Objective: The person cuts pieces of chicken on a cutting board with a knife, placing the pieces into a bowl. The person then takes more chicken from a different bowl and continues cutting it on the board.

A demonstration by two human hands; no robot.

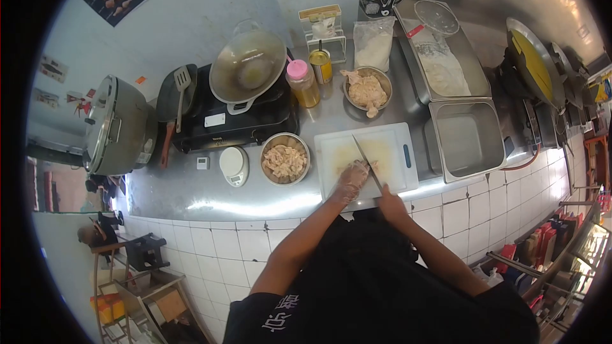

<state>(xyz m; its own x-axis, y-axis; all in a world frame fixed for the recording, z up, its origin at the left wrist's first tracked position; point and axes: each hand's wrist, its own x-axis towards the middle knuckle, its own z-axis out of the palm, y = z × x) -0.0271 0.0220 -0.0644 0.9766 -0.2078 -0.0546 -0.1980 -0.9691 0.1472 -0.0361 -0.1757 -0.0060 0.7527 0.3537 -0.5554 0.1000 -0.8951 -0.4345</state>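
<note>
My right hand (393, 207) is wrapped round the handle of a kitchen knife (364, 156), its blade slanting up and left over the white cutting board (400, 132). In a clear plastic glove, my left hand (352, 179) presses down on the board beside the blade. Its fingers are closed on a small piece of raw chicken (375, 167), which they partly hide. Left of the board, a steel bowl (263, 164) holds cut chicken pieces (285, 160). Behind the board, another steel bowl (371, 114) holds larger raw chicken pieces (366, 90).
Left of the cut chicken stand a white kitchen scale (234, 164) and a small timer (203, 163). A wok (248, 67) rests on the black stove (236, 129). A pink-lidded jar (303, 86), a bag of white powder (374, 44), a flour tray (440, 64) and a deep steel pan (468, 137) line the counter.
</note>
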